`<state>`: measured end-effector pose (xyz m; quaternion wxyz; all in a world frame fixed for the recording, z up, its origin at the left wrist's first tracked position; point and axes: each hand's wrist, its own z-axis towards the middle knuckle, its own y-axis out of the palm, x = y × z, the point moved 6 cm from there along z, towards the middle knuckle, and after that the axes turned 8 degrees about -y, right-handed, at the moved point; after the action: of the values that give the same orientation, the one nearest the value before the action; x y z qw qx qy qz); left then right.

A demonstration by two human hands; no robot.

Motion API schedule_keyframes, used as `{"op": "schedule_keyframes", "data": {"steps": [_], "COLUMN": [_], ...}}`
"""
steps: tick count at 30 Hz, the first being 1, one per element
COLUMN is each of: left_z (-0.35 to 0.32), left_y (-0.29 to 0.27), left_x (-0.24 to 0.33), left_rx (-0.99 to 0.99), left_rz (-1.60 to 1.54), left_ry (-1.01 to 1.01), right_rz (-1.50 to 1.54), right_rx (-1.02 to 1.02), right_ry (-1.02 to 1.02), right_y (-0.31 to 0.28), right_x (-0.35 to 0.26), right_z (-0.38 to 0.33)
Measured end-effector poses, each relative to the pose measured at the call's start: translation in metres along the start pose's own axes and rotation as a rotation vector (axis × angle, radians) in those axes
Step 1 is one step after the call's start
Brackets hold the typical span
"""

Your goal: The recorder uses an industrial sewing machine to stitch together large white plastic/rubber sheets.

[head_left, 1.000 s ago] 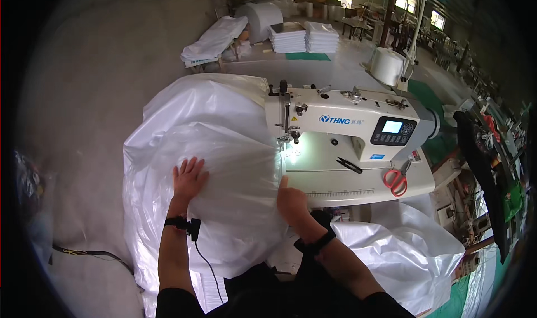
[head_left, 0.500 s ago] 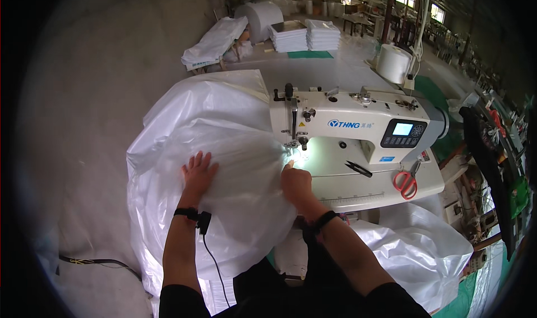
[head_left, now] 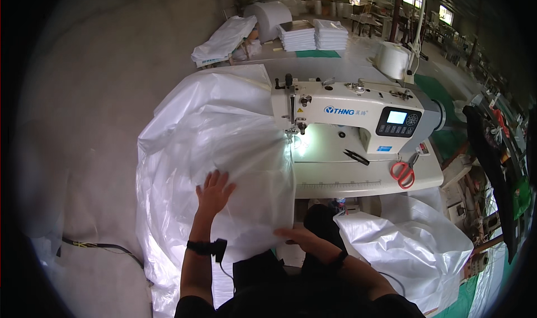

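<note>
A large white plastic sheet (head_left: 184, 145) drapes over the left side of the work surface, its right edge running under the needle area of a white sewing machine (head_left: 352, 105). My left hand (head_left: 214, 194) lies on the sheet with fingers spread, holding nothing. Lower down, at the sheet's near right edge, is my right hand (head_left: 299, 238); its fingers close on that edge, though their tips show only in part. The machine's lamp lights the needle area, where neither hand is now.
Black thread snips (head_left: 356, 157) and red-handled scissors (head_left: 403, 174) lie on the machine bed. A white thread cone (head_left: 391, 61) stands behind the machine. More white sheeting (head_left: 403, 245) hangs at the lower right. Stacked white bundles (head_left: 297, 37) sit at the back. A black cable (head_left: 100, 245) crosses the floor.
My right hand has left the needle area and come down toward me to the sheet's near edge. The left hand has shifted slightly right and nearer, still flat on the sheet.
</note>
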<state>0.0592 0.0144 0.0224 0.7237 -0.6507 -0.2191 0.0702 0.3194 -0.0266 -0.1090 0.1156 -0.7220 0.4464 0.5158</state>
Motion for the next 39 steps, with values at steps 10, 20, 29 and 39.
{"op": "schedule_keyframes", "data": {"steps": [10,20,29,39], "left_z": [0.001,-0.157,-0.144,-0.169], "left_y": [-0.017,-0.034,-0.018,-0.008], "left_x": [-0.037,0.079,0.092,0.105], "left_rx": [-0.066,0.325,0.467,-0.344], "left_rz": [0.018,-0.298,0.153,-0.392], "left_ry": [0.082,0.334,0.478,0.214], "right_rz": [-0.125,0.002,0.078,0.014], "right_rx": [-0.556,0.048,0.053,0.176], "right_ry": [-0.165,-0.113,-0.142,-0.487], "right_y": [0.067,0.033,0.025,0.002], "right_x": [-0.033,-0.012,-0.006,-0.033], "right_z": [-0.092,-0.095,-0.096,-0.056]}}
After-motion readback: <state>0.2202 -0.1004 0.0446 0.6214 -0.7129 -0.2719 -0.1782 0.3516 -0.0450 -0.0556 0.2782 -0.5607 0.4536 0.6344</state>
